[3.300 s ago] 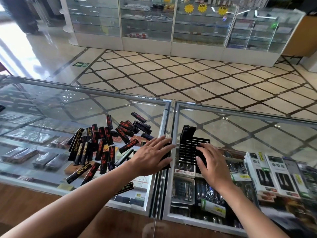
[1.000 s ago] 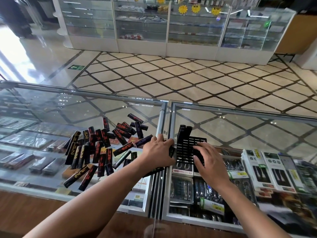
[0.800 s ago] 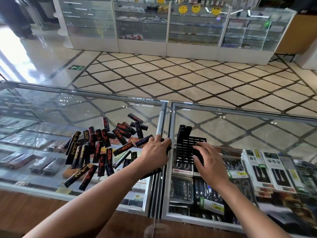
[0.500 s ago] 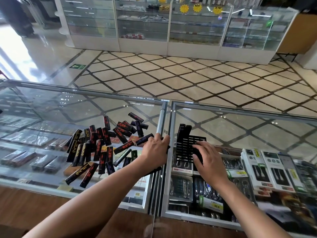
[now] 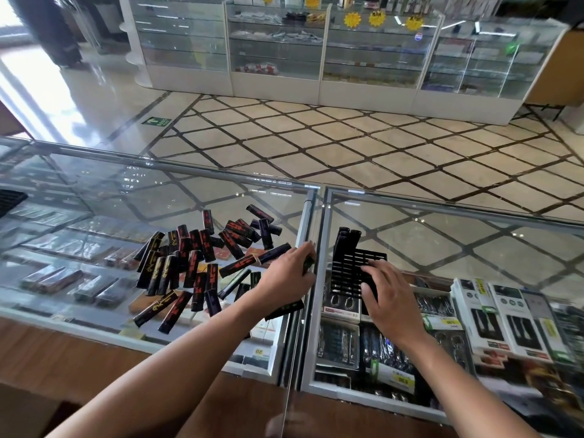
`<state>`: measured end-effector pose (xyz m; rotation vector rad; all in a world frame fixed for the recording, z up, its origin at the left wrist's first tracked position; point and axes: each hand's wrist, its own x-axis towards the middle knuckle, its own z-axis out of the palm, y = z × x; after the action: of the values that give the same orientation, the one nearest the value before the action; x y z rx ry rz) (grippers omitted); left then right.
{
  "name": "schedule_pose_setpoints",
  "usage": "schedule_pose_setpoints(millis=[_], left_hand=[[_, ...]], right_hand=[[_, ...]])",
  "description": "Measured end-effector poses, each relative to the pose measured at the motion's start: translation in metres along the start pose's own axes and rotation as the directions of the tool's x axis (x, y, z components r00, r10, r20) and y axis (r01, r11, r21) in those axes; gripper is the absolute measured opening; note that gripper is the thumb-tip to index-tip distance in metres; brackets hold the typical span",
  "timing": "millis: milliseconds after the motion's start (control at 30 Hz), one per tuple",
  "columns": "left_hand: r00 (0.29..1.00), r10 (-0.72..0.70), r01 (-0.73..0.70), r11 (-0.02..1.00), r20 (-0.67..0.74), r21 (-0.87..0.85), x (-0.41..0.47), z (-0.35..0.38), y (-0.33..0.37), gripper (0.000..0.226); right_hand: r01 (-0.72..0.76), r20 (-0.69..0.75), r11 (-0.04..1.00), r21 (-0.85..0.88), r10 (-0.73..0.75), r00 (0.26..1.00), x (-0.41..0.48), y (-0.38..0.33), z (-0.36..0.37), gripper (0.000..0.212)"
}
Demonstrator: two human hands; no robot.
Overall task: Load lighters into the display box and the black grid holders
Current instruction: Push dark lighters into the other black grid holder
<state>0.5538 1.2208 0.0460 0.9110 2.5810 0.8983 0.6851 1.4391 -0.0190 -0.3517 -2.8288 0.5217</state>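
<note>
Both bare forearms reach forward over the glass-topped counter. The left hand is curled, knuckles up, its fingers closed round a dark lighter whose end shows past the fingertips, just beside the metal seam. The right hand lies flat with fingers straight and spread, pressing on the near part of the holder, a black slotted plastic grid. Three upright lighters stand in its far left corner. To the left, a pile of slim glossy sticks printed in red or gold lies scattered on the glass. Beyond are a polished diamond-tiled floor and white-framed glass cabinets.
</note>
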Motion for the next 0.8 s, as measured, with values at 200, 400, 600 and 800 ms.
schedule_pose_setpoints(millis=[200, 400, 600, 800], left_hand=[[0.999, -0.026, 0.033, 0.963, 0.030, -0.269, -0.035, 0.014, 0.014, 0.012], [0.990, 0.059, 0.014, 0.864, 0.129, -0.503, -0.070, 0.044, 0.019, 0.010], [0.994, -0.022, 0.089, 0.723, 0.106, -0.685, -0.069, 0.047, 0.008, 0.011], [0.992, -0.017, 0.108, 0.649, 0.127, -0.754, -0.063, 0.044, 0.006, 0.011]], right_hand=[[0.006, -0.009, 1.000, 0.023, -0.006, 1.000, 0.001, -0.002, 0.000, 0.046], [0.027, -0.014, 0.999, 0.024, -0.027, 1.000, -0.002, 0.000, 0.002, 0.042], [0.025, -0.028, 0.998, 0.057, -0.024, 0.999, -0.009, -0.011, 0.000, 0.042], [-0.029, -0.010, 0.999, 0.046, 0.029, 1.000, -0.019, -0.017, 0.003, 0.051]])
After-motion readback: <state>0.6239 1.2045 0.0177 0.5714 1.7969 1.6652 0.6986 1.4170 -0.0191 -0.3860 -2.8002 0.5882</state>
